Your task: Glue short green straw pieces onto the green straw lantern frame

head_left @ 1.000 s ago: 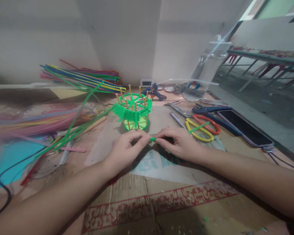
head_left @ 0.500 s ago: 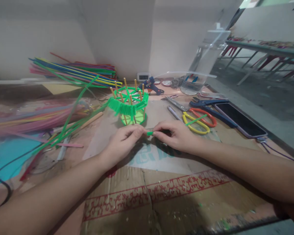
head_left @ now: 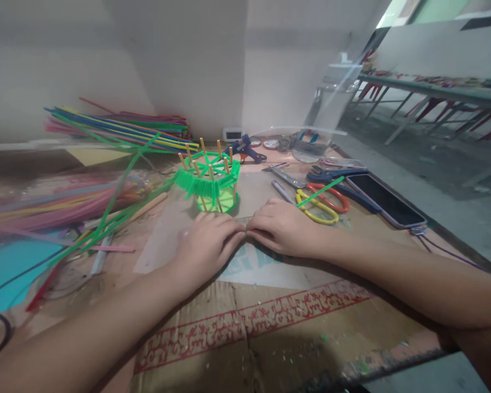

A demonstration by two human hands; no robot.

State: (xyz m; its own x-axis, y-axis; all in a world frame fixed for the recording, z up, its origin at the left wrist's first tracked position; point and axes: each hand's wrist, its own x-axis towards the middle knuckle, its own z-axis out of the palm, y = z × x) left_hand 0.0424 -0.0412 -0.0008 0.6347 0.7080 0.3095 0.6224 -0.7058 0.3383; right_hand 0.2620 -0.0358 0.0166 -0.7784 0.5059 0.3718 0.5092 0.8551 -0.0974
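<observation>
Green straw basket (head_left: 210, 183) just beyond both hands, scissors (head_left: 321, 203) rightward.

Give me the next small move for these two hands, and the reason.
Probably lift the green piece toward the green basket. Left hand and right hand meet fingertip to fingertip over it, knuckles up, hiding it almost wholly, and the basket stands just beyond.

Both hands (head_left: 245, 234) meet fingertip-to-fingertip before the green basket (head_left: 210, 183).

Stick basket (head_left: 209, 183) stands behind both hands; scissors (head_left: 321, 201) and phone (head_left: 385, 201) lie to its right, straw bundle (head_left: 118, 126) behind-left, on the table (head_left: 294, 333).
</observation>
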